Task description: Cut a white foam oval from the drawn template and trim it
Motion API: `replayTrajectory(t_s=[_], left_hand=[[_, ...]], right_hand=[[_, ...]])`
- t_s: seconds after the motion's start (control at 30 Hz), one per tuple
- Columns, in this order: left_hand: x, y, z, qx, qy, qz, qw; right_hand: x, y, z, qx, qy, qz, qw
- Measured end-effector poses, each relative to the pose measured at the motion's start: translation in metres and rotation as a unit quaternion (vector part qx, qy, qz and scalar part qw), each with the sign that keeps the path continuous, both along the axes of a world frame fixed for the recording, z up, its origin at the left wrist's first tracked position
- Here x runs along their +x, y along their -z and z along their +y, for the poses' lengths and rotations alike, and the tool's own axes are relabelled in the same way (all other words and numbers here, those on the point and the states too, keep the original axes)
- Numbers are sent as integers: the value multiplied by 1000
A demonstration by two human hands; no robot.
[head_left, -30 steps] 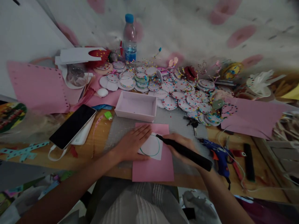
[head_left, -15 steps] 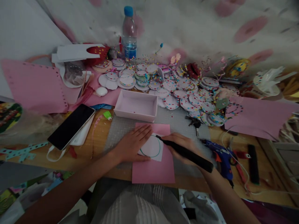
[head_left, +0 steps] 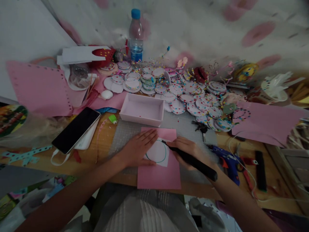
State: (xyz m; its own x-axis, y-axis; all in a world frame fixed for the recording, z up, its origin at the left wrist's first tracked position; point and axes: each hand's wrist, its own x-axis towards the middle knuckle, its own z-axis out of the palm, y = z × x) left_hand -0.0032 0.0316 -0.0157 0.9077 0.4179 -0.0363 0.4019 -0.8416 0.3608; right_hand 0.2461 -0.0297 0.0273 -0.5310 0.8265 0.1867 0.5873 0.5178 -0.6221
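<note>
Head view, right hand: fingers closed round a black pen-like tool, its tip near the upper right of a white paper.
Left hand: spread flat on the paper, gripping nothing.
Paper: bears a round green line; lies on a pink sheet.
Desk: pale box beyond the sheet, blue glue gun rightward.

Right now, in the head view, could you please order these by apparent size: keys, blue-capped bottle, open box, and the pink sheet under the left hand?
Largest to smallest, as they look:
1. Pink sheet, partly covered by the left hand
2. Open box
3. Blue-capped bottle
4. Keys
</note>
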Motion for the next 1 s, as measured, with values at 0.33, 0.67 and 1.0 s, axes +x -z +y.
replayTrajectory(t_s=[0.33, 0.67, 1.0], left_hand=[[-1, 1, 0, -10, 1, -3, 1000], [0, 1, 0, 2, 1, 6, 1000], [1, -2, -1, 35, 2, 34, 999]], right_hand=[[-6, 9, -11, 42, 15, 15, 999], [-7, 11, -32, 27, 66, 25, 997], [-36, 17, -61, 46, 166, 51, 984]])
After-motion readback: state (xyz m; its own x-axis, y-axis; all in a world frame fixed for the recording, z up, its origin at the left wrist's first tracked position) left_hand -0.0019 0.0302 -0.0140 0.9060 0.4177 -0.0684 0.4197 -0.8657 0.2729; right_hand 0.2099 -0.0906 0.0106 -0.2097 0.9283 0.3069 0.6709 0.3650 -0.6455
